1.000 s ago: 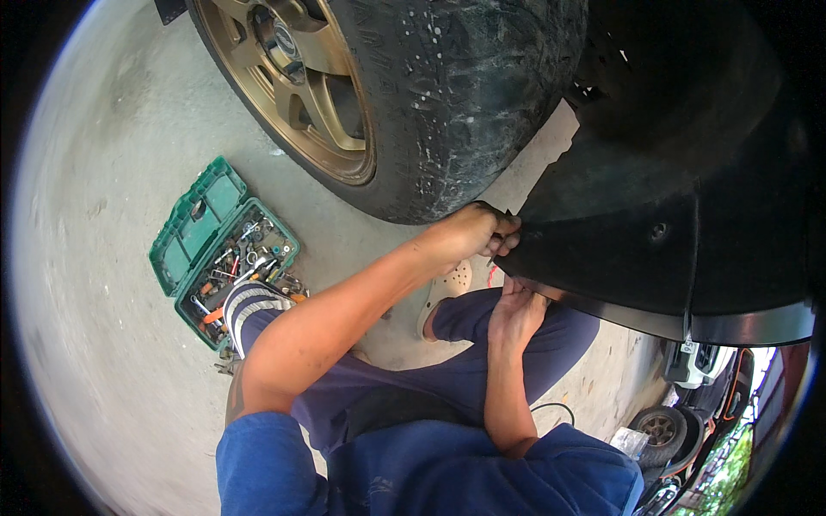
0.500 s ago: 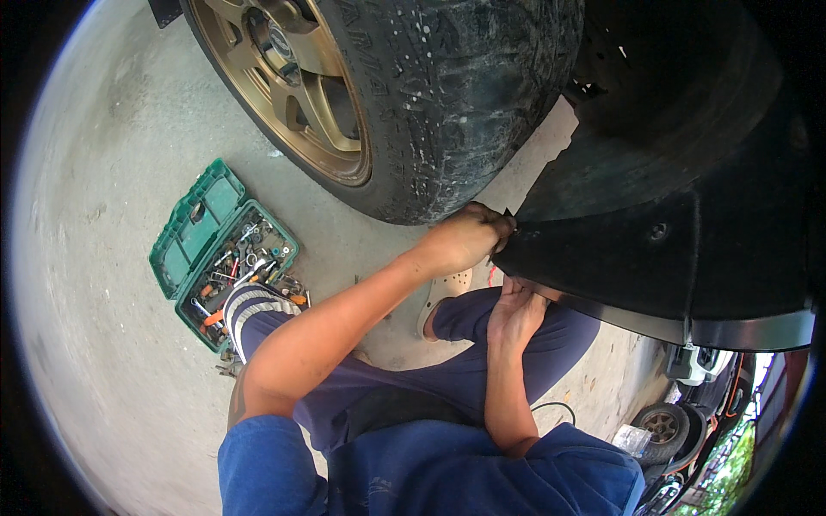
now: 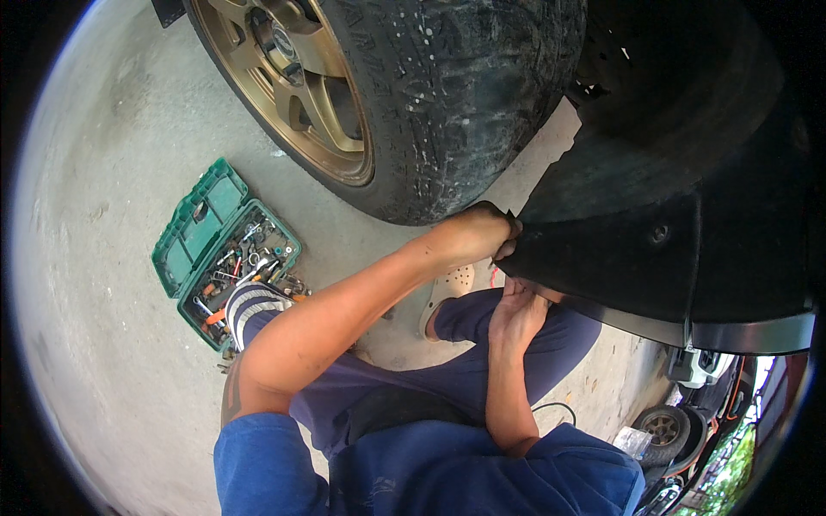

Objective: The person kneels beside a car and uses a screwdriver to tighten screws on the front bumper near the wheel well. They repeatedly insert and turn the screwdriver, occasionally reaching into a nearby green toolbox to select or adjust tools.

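Note:
My left hand (image 3: 478, 234) is closed on the pointed corner of a black fender panel (image 3: 602, 254), its fingertips curled round the edge. Just below it, my right hand (image 3: 520, 315) reaches up under the panel's lower edge with the wrist turned palm up. Its fingertips are hidden behind the panel, so I cannot tell what they touch. A small red strand (image 3: 493, 277) shows between the two hands. Right above my left hand stands a large black tire (image 3: 465, 112) on a bronze wheel rim (image 3: 323, 112).
A green toolbox (image 3: 182, 279) lies open on the concrete floor (image 3: 112, 215) at left, full of wrenches, sockets and small parts. My bent legs and a beige clog (image 3: 456, 284) are below the panel. Further right are a spare wheel (image 3: 662, 427) and a white vehicle part (image 3: 693, 368).
My left hand has shifted very slightly to the right along the panel's corner, its fingers curled a little more. The right hand keeps its place under the edge.

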`<state>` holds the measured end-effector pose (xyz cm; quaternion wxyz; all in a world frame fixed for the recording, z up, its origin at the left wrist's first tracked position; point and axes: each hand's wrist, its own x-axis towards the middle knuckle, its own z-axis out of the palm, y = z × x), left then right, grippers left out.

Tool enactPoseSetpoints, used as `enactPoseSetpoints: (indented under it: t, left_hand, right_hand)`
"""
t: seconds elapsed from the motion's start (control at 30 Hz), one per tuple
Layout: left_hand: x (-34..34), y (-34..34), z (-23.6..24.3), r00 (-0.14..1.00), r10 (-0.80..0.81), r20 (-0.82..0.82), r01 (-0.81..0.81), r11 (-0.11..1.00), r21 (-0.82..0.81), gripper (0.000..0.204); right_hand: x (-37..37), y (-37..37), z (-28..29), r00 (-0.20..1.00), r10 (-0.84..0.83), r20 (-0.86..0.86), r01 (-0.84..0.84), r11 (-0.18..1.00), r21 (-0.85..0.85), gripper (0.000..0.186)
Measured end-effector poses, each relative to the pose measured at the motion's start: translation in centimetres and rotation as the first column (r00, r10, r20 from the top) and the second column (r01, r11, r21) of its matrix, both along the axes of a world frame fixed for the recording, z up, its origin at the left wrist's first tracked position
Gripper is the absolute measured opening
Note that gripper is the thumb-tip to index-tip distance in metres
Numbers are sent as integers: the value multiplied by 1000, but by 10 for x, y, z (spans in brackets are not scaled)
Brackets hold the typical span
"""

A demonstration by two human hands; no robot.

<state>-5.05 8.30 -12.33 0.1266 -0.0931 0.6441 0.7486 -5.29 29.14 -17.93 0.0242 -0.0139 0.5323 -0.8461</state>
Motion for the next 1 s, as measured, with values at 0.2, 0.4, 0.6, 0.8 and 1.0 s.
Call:
enactPoseSetpoints:
  t: [0.2,0.4,0.6,0.8,1.0]
  left_hand:
    - [3,14,-31,818,113,-565,-336,890,-309,18]
    - [8,22,-47,703,150,-695,-471,831,-297,17]
    - [8,15,-30,944,178,-279,-197,979,-41,35]
    - [6,5,-21,970,142,-198,-124,987,102,39]
    - [7,9,-20,973,154,-170,-132,982,137,38]
  right_hand:
    - [0,-1,2,1000,10,6,-10,999,36,48]
    - [0,-2,2,1000,-25,-13,26,997,74,46]
    - [-2,-1,2,1000,3,17,-3,1000,14,44]
    - [0,-3,4,1000,23,4,-23,1000,20,43]
    - [-1,-3,4,1000,0,14,0,1000,-1,43]
